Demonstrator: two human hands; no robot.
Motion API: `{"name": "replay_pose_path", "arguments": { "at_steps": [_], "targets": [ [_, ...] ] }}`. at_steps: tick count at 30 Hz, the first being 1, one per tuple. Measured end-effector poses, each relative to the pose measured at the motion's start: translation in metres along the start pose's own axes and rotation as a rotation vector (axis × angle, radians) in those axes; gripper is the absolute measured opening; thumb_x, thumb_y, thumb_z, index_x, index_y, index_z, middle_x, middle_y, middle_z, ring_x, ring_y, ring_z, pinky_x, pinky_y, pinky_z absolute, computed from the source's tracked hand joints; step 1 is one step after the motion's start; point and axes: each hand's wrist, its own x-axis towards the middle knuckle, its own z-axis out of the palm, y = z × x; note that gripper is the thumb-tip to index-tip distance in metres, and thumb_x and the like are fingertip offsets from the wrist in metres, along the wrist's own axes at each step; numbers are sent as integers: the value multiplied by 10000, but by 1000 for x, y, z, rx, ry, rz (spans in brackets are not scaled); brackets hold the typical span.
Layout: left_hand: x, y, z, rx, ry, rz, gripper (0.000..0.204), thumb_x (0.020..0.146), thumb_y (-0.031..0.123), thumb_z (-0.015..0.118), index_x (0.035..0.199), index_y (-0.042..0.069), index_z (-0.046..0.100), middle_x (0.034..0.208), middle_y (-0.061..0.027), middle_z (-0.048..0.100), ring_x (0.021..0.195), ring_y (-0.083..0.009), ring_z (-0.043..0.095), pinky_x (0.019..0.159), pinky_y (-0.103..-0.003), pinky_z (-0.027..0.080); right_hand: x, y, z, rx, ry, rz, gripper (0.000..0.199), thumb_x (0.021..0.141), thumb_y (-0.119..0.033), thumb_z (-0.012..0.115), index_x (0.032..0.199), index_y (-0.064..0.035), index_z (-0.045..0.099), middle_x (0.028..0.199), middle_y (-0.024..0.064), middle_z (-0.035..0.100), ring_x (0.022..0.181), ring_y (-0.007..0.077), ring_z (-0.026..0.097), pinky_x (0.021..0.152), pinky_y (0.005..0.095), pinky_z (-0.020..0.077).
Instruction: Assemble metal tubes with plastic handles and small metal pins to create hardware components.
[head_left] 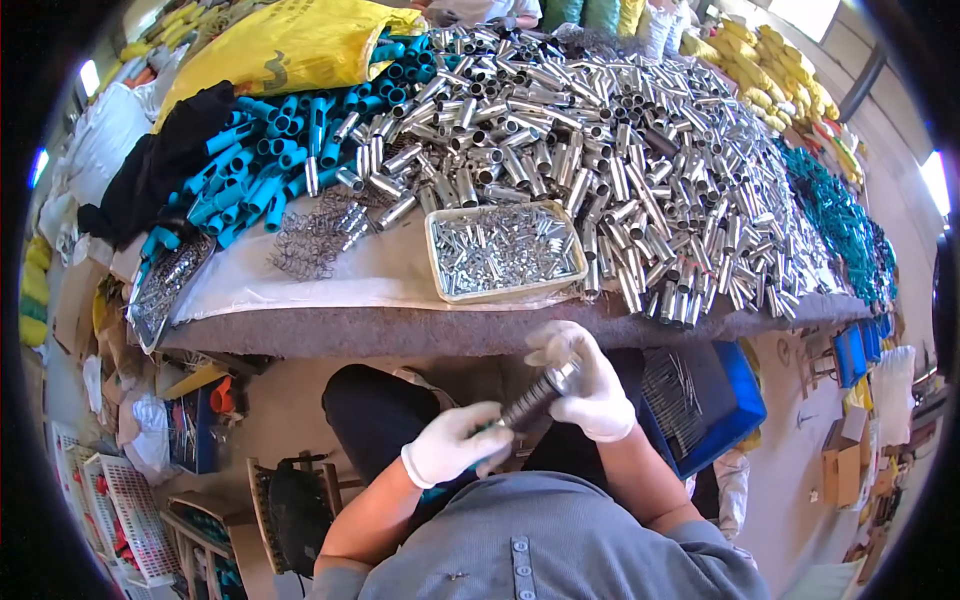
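A dark rod with a silver metal tube (548,390) on its upper end is held below the near edge of the table (400,330), above the lap. It is gripped low by the gloved left hand (455,445), fingers wrapped tightly round it, while the tube end is pinched by the fingers of the gloved right hand (590,385). One cream tray (440,290) of small metal pieces is set at the near edge. Behind it, metal tubes (600,150) and blue tubes (260,170) are heaped beyond counting.

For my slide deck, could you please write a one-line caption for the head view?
Gloved left hand and right hand grip a dark rod with a metal sleeve below a table heaped with metal tubes.
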Motion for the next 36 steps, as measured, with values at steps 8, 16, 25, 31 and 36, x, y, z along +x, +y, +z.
{"name": "replay_pose_path", "arguments": {
  "at_steps": [8,16,25,31,36],
  "targets": [
    [5,-11,19,497,579,406,242,894,230,568,994,9,578,809,-170,595,686,-292,593,658,-358,476,-6,33,33,-15,23,56,726,783,-32,613,1377,-126,207,1062,155,533,972,274,562,853,416,478],
    [-13,70,-28,-954,987,717,206,930,239,555,1015,52,549,773,-35,549,687,-157,548,714,-327,459,-47,19,3,-654,-370,-58,550,721,-203,732,1201,-10,547,897,190,654,784,333,664,696,366,532],
    [2,-22,-67,-1152,970,354,258,904,110,538,679,115,412,562,44,345,486,-77,354,484,-241,382,-61,-5,-28,-697,-378,202,518,710,-141,756,1165,2,556,946,135,680,846,224,682,763,332,531],
    [72,-208,-113,-1207,1164,-7,287,908,250,569,691,88,472,601,-55,480,496,-205,493,467,-359,457,-74,62,-28,-873,-175,476,487,787,-302,705,1154,-33,529,827,219,646,760,379,655,657,395,516],
    [135,-303,-41,-308,939,-882,669,762,461,651,1221,-17,564,1220,-204,583,1151,-285,541,984,-380,384,-97,103,-47,-1381,-406,590,471,783,-363,666,1147,-89,544,787,182,656,713,343,651,624,433,514]
  ]
}}
